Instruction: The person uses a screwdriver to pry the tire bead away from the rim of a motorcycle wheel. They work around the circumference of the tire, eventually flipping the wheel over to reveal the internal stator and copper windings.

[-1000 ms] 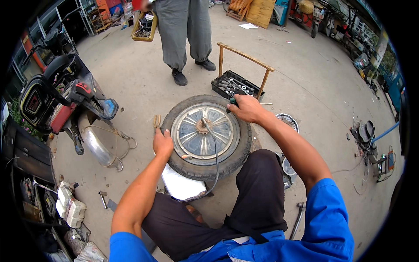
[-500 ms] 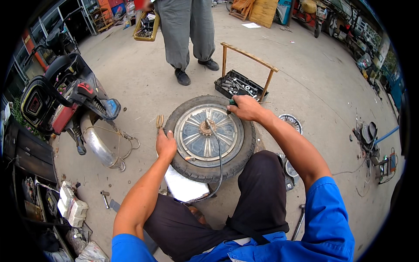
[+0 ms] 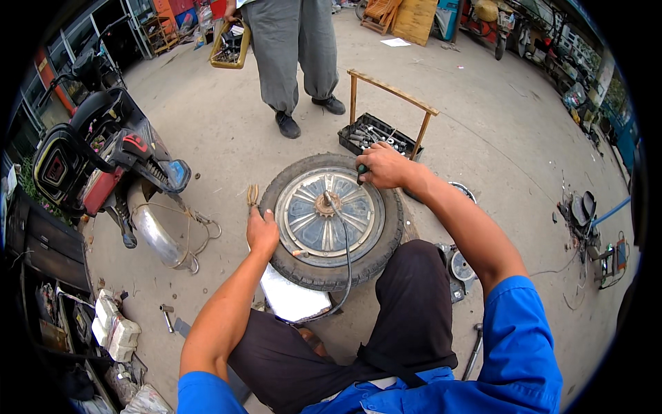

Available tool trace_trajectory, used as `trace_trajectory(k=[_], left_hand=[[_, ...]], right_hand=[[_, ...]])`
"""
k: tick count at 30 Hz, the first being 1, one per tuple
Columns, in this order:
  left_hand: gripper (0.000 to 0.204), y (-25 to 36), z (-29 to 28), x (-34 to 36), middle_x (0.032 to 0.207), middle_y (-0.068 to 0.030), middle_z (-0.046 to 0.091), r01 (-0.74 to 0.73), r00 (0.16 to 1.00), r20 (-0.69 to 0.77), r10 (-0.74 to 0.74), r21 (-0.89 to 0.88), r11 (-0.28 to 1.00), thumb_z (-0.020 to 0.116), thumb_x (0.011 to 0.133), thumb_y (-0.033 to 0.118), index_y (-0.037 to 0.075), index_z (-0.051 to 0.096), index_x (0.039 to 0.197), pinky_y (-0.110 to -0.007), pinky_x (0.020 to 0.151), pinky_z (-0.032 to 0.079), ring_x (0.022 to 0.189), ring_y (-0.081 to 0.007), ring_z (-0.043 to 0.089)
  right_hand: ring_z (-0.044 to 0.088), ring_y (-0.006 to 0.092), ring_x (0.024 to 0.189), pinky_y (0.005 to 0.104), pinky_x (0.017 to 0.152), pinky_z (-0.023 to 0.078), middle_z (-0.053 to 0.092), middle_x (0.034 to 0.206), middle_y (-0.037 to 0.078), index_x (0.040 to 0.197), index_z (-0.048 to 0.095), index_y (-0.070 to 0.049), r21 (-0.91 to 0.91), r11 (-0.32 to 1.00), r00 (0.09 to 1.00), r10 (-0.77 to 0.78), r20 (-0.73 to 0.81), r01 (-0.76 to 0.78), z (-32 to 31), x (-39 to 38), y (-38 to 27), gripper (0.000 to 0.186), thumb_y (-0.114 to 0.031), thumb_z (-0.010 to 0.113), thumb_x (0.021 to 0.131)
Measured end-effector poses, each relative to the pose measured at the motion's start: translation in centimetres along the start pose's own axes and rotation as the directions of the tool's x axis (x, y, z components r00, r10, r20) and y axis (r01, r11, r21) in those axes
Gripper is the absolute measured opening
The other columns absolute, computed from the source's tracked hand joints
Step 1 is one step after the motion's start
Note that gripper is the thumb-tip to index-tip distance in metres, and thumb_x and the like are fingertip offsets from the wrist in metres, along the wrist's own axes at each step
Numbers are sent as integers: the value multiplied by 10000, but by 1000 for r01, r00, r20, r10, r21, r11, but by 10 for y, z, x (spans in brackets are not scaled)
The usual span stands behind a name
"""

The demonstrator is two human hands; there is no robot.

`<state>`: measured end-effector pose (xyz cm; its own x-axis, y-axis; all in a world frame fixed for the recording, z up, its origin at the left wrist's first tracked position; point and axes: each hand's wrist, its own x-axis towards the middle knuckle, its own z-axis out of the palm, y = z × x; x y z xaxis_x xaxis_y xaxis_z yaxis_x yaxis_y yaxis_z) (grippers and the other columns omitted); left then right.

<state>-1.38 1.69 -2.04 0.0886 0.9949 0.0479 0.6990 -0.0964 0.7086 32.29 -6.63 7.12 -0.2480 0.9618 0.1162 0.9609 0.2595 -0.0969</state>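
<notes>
A scooter wheel (image 3: 331, 219) with a black tyre and a silver hub motor lies flat on the concrete in front of my knees. A black cable runs from its axle toward me. My left hand (image 3: 262, 233) presses on the tyre's left edge, fingers closed over the rubber. My right hand (image 3: 383, 167) is at the tyre's far right edge, shut on a dark-handled tool whose tip points down at the rim. A white foam pad (image 3: 293, 300) lies under the wheel's near side.
A black tool tray (image 3: 378, 138) with a wooden handle frame stands just beyond the wheel. Another person (image 3: 293, 55) stands behind it with a basket. A scooter's rear end (image 3: 110, 165) is at the left. Pliers (image 3: 253, 194) and round metal covers (image 3: 458, 265) lie nearby.
The view has shifted slightly; both hands stay on the tyre, the right hand sliding a little along the far rim. The standing person has stepped slightly.
</notes>
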Motion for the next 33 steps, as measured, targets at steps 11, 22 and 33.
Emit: trace_trajectory(k=[11, 22, 33], left_hand=[[542, 5, -2, -4, 1297, -345, 574, 11, 1000, 3, -11, -15, 1000, 523, 976, 256, -85, 469, 1393, -491, 1032, 436, 1210, -479, 560], [568, -4, 1, 2, 1292, -315, 572, 47, 998, 32, -48, 9, 999, 522, 984, 336, -10, 443, 1428, -515, 1014, 449, 1189, -480, 566], [569, 0, 0, -5, 1317, -301, 553, 67, 997, 36, -67, 21, 998, 508, 993, 361, 18, 429, 1441, -508, 1019, 452, 1189, -466, 571]], right_hand=[[604, 339, 1079, 428, 991, 433, 676, 1022, 154, 1059, 616, 3, -91, 996, 997, 21, 80, -13, -4, 3, 3, 429, -384, 704, 896], [555, 343, 1095, 423, 1002, 430, 619, 1091, 170, 1186, 625, 11, 53, 995, 992, -78, -104, 84, 2, -9, 9, 465, -406, 573, 990], [569, 340, 1053, 431, 962, 437, 627, 1017, 157, 1095, 621, -26, -24, 996, 996, -82, -26, 82, -1, -11, 10, 415, -420, 608, 963]])
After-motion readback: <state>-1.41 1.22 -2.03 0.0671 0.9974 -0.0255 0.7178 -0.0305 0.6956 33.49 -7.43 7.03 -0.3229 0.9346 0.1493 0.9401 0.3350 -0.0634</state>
